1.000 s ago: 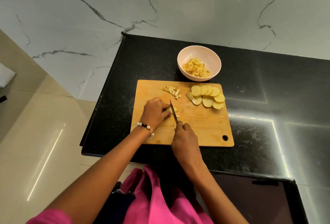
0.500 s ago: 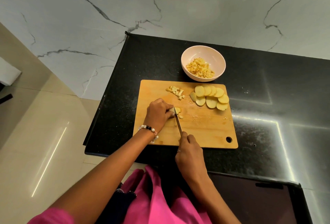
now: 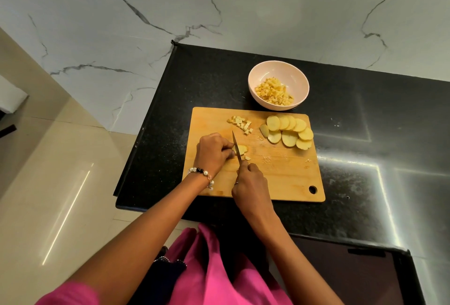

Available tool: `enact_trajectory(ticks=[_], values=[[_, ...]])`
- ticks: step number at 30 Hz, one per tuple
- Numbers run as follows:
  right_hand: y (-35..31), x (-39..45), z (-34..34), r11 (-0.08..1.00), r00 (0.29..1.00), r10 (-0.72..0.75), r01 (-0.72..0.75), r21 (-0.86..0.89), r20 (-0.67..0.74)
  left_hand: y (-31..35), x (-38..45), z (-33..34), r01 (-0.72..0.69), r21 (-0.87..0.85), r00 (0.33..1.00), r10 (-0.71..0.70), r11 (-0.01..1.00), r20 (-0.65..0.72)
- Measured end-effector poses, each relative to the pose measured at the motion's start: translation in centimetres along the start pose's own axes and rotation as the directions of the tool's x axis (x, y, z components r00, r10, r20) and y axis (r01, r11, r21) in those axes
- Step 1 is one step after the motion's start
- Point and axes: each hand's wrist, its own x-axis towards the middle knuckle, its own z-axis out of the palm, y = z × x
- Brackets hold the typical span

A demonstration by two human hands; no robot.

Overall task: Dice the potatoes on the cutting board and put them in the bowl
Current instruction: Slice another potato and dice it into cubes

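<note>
Wooden cutting board (image 3: pixel 280 178) flat on black counter (image 3: pixel 365 134), hanging hole at near right corner. Left hand (image 3: pixel 213 152), fingers curled, pinning a stack of potato strips (image 3: pixel 241 150) against the board left of centre. Right hand (image 3: pixel 250 183) clenched round handle of knife (image 3: pixel 236 146); blade pointing far, edge down through the strips just beside the left fingertips. One loose cube (image 3: pixel 247 158) just right of blade. Small heap of diced pieces (image 3: pixel 241 123) at far left of board. Overlapping round potato slices (image 3: pixel 287 132) uncut at far right of board. Pale bowl (image 3: pixel 278 71) on counter just beyond far edge of board, holding diced potato (image 3: pixel 274 91). Beaded bracelet (image 3: pixel 202 173) on left wrist.
</note>
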Motion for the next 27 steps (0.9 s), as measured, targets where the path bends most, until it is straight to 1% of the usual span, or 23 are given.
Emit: enact_trajectory(ticks=[3, 8, 11, 14, 17, 19, 22, 24, 27], values=[[0.0, 0.1, 0.6, 1.0, 1.0, -0.01, 0.011, 0.015, -0.016, -0.1, -0.1, 0.1, -0.006, 0.021, 1.0, 0.007, 1.0, -0.011], [1.6, -3.3, 1.6, 0.997, 0.998, -0.067, 0.067, 0.03, 0.0, -0.2, -0.4, 0.1, -0.007, 0.033, 0.999, 0.009, 0.999, -0.044], [3.2, -3.5, 0.1, 0.996, 0.998, -0.069, 0.07, 0.054, -0.014, -0.1, -0.5, 0.0, 0.003, 0.034, 0.999, -0.001, 0.999, -0.036], [5.0, -3.1, -2.3, 0.989, 0.989, -0.123, 0.129, 0.073, -0.078, -0.2, -0.5, -0.3, 0.015, 0.029, 1.0, -0.015, 0.999, -0.005], [7.6, -2.5, -3.8, 0.987, 0.985, -0.157, 0.158, 0.01, -0.067, -0.4, -0.3, -1.0, 0.074, -0.044, 0.997, -0.074, 0.996, 0.013], [9.4, -1.9, -4.0, 0.979, 0.979, -0.201, 0.199, -0.044, -0.041, -0.6, -0.1, -1.5, 0.117, -0.1, 0.992, -0.121, 0.988, -0.027], [11.2, -0.7, -3.5, 0.947, 0.965, -0.261, 0.247, -0.205, -0.042, -0.8, 0.0, -2.1, 0.166, -0.147, 0.979, -0.18, 0.975, -0.091], [11.2, 0.4, -3.3, 0.927, 0.952, -0.297, 0.267, -0.262, -0.079, -0.9, 0.2, -2.4, 0.186, -0.172, 0.969, -0.21, 0.967, -0.131], [10.3, 2.6, -3.1, 0.916, 0.931, -0.328, 0.272, -0.296, -0.158, -1.1, 0.3, -2.6, 0.205, -0.202, 0.957, -0.239, 0.958, -0.163]])
